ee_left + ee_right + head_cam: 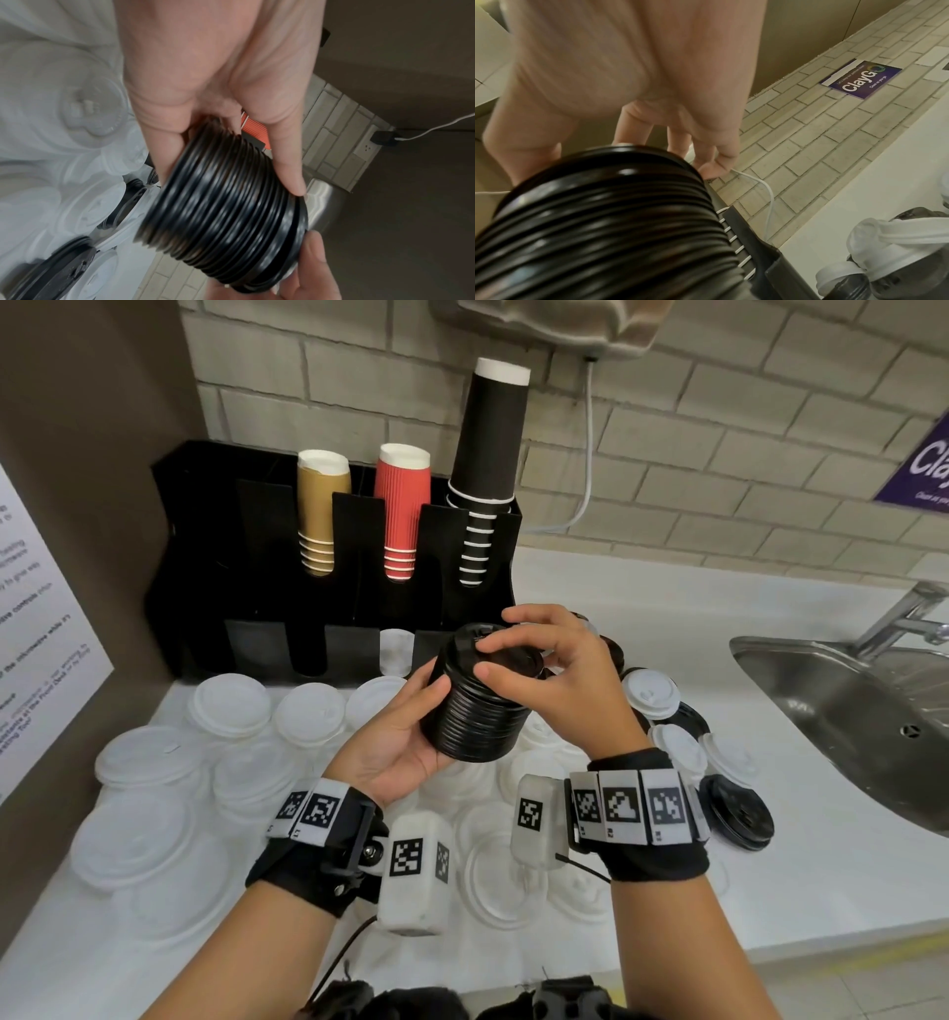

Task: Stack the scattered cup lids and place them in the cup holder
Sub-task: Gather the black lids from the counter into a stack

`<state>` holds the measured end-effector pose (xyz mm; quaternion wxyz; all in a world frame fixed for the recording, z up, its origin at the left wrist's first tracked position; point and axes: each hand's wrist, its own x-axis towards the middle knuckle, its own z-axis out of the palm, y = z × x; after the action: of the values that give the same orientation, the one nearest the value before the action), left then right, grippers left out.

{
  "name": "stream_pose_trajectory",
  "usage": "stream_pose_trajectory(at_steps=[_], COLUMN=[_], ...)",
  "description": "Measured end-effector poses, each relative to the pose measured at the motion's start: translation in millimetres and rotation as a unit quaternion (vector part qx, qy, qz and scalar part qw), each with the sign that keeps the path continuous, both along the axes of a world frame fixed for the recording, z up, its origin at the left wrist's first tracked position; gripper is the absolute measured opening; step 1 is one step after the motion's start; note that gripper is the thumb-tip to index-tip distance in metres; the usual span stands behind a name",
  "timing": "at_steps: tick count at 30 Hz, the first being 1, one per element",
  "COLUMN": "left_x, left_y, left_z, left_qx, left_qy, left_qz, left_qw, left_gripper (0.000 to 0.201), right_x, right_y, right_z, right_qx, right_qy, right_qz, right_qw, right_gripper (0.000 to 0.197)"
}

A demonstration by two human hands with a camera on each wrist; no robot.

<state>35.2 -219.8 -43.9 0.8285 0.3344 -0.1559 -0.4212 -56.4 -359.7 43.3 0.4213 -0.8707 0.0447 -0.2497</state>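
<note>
A black cup holder (267, 541) stands at the far left of a white counter (642, 588), against a pale brick wall. Its upright slots hold nested paper cups, upside down: gold cups (321, 510), red ribbed cups (401, 505), and at the right a taller stack of black cups (488, 454). A lower front slot shows a white lid (396, 652).

On the wall at the far right hangs a purple sign (859, 80) reading "ClayGo", with smaller words too blurred to make out. A white notice (41, 629) on the left wall cannot be read.

The person holds a stack of black lids (480, 706) in the air just in front of the holder. The lids are glossy, round and ridged, nested tightly and tilted. The left hand (398, 737) cups the stack from below, fingers curled round its side. The right hand (554, 675) pinches the top lid between thumb and fingertips.

White lids (231, 706) lie scattered across the near counter, with a few loose black lids (739, 816) at the right, beside a steel sink (847, 711).
</note>
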Motion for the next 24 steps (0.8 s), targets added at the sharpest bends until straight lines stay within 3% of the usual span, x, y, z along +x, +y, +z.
stream_pose_trajectory(at_steps=[5, 10, 17, 21, 24], left_x=[-1, 0, 4, 4, 5], left_y=[-2, -4, -4, -5, -4], left_z=[1, 2, 1, 2, 5], left_qx=[-0.007, -0.013, -0.003, 0.009, 0.001], left_qy=[0.027, 0.04, 0.012, 0.007, 0.028], left_qz=[-0.003, -0.012, -0.014, -0.004, 0.014], left_qw=[1.0, 0.999, 1.0, 1.0, 1.0], left_gripper=[0.077, 0.075, 0.058, 0.073, 0.07], right_x=[-1, -4, -5, -4, -2], right_y=[-1, -3, -7, -8, -28], right_z=[-2, -4, -3, -1, 5], right_qx=[0.005, 0.036, 0.01, -0.024, 0.007], right_qy=[-0.038, -0.059, -0.012, 0.007, 0.012], right_qz=[0.006, 0.024, 0.018, 0.044, 0.019], right_qw=[0.999, 0.997, 1.0, 0.999, 1.0], right_gripper=[0.021, 0.021, 0.022, 0.025, 0.029])
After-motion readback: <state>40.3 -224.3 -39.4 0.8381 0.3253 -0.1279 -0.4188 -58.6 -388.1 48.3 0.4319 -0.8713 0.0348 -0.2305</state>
